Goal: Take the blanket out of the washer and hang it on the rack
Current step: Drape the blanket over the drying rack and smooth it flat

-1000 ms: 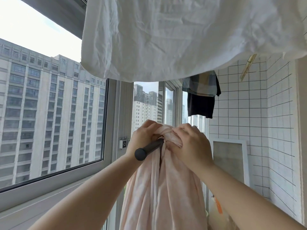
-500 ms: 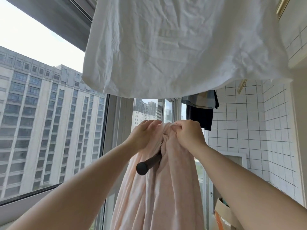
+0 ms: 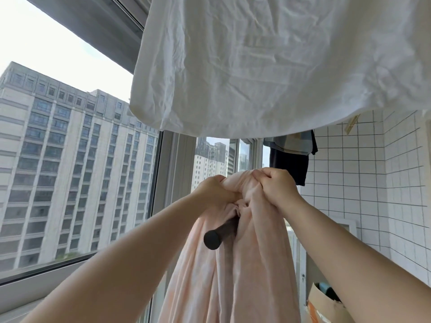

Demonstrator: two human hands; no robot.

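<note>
A pale pink blanket hangs in long folds in front of me, bunched at its top. My left hand grips the bunched top on its left side. My right hand grips it on the right, fingers curled into the cloth. A black pole end pokes out of the folds just below my hands; the remainder of the pole is hidden by the blanket. The washer is out of view.
A large white sheet hangs overhead, close above my hands. Dark clothes hang farther back by the white tiled wall. A big window runs along the left. A cardboard box sits low at right.
Both hands have lifted the blanket's bunched top above the black pole end, which now sits below them. The view has tilted upward, showing more of the white sheet.
</note>
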